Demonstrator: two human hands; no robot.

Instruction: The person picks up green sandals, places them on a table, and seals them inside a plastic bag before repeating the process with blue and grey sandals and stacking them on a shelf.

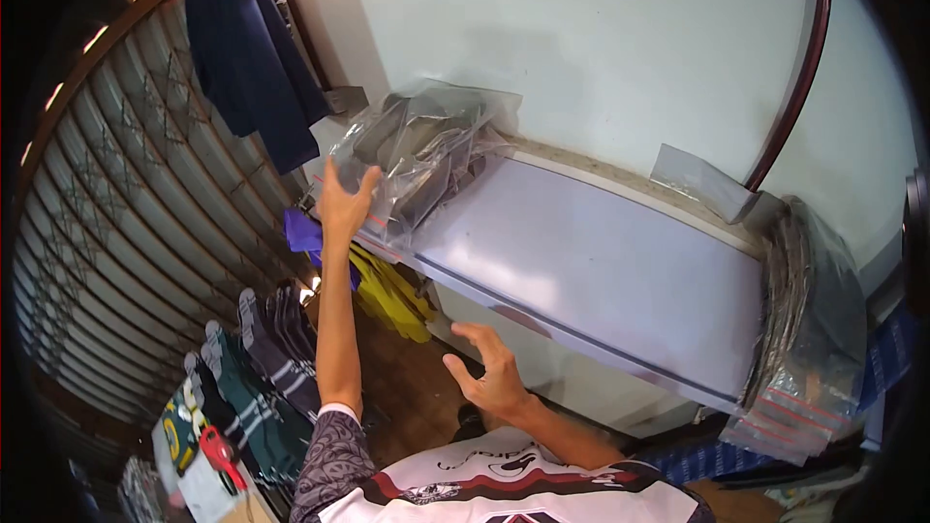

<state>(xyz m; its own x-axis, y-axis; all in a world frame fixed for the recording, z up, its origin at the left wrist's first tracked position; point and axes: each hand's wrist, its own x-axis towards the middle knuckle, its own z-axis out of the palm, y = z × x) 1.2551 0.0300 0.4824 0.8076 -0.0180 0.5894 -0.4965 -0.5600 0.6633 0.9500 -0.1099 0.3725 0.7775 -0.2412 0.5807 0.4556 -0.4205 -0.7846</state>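
**A:** Left hand first. Position?

**B:** Left hand [347,205] reached far out, at the near left edge of a heap of clear plastic bags with dark folded contents [418,150]. Thumb and fingers spread apart. Fingertips overlap the plastic from this angle; cannot tell if they press on it or stop just short.

**A:** And where does that heap sit?

**B:** Left end of a long, smooth, pale lavender-grey shelf [591,257], against an off-white wall [581,29]. Plastic crumpled, glossy; a red line shows on it near the hand.

**A:** Right hand?

**B:** Right hand [492,380] in front of the shelf's near edge, lower than the left hand in the view. Thumb apart from the curled fingers, hand in the air.

**A:** Other end of the shelf?

**B:** Upright stack of clear plastic bags with red stripes [819,329], packed close, leaning, lower corners past the shelf's front edge. Near it, a small flat clear plastic sleeve [702,181] by the wall.

**A:** Surroundings, left side?

**B:** Dark navy cloth [247,58] hanging above the heap. Bright purple cloth [303,230] and yellow cloth [392,295] hanging below the shelf's left end. Lower left: dark green socks with white stripes [254,407], beside dark purple-grey socks [281,349]. Red plastic hand tool [221,453] near the green ones. Ribbed metal folding gate [116,203] behind.
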